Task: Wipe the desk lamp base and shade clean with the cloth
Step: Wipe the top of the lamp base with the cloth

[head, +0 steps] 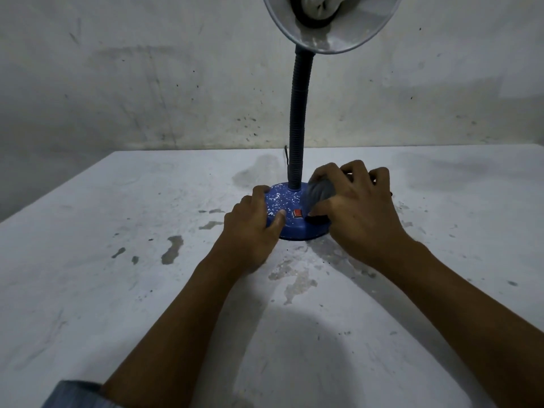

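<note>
A desk lamp stands at the middle of the table. Its round blue base [284, 203] is flecked with white and carries a red switch [297, 213]. A dark gooseneck [298, 119] rises to the pale shade [338, 33] at the top edge, with a bulb inside. My left hand [253, 228] grips the base's left rim, thumb lying on top. My right hand [356, 204] holds a bunched grey cloth [321, 193] and presses it onto the right side of the base beside the gooseneck.
The white table [117, 290] has worn, stained patches, with grey chips left of the lamp and in front of it. A scuffed white wall [147, 83] stands right behind the table. A thin cord [80, 153] shows behind the gooseneck.
</note>
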Available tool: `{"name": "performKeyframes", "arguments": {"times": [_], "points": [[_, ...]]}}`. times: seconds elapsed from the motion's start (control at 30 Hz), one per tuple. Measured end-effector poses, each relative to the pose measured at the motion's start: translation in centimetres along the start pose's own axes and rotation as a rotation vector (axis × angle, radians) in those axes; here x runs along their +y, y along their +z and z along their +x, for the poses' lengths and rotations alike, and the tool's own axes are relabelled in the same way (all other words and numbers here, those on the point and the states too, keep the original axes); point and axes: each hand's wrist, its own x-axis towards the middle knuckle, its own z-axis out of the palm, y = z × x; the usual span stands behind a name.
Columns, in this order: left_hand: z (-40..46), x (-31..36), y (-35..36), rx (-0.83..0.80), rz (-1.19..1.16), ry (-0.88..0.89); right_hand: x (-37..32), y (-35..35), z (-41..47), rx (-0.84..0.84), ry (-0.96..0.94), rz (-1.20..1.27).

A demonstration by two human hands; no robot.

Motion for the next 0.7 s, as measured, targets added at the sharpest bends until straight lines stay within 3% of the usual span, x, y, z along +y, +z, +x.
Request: {"name": "performKeyframes", "arguments": {"times": [0.27, 0.4, 0.53, 0.7], "points": [[0.0, -0.1, -0.1, 0.003, 0.003, 0.004, -0.3, 0.5, -0.1, -0.070, 0.051, 0.102], [0.0, -0.2, 0.0, -0.004, -0.008, 0.005, 0.0, 0.4, -0.3, 0.023, -0.014, 0.130], [0.1, -0.4, 0.0, 0.000, -0.008, 0.006, -0.3, 0.7, -0.3, -0.028, 0.062, 0.099], [0.1, -0.2, 0.1, -0.006, -0.009, 0.000, 0.5, 1.3, -0.3, 0.043, -0.025, 0.196]]}}
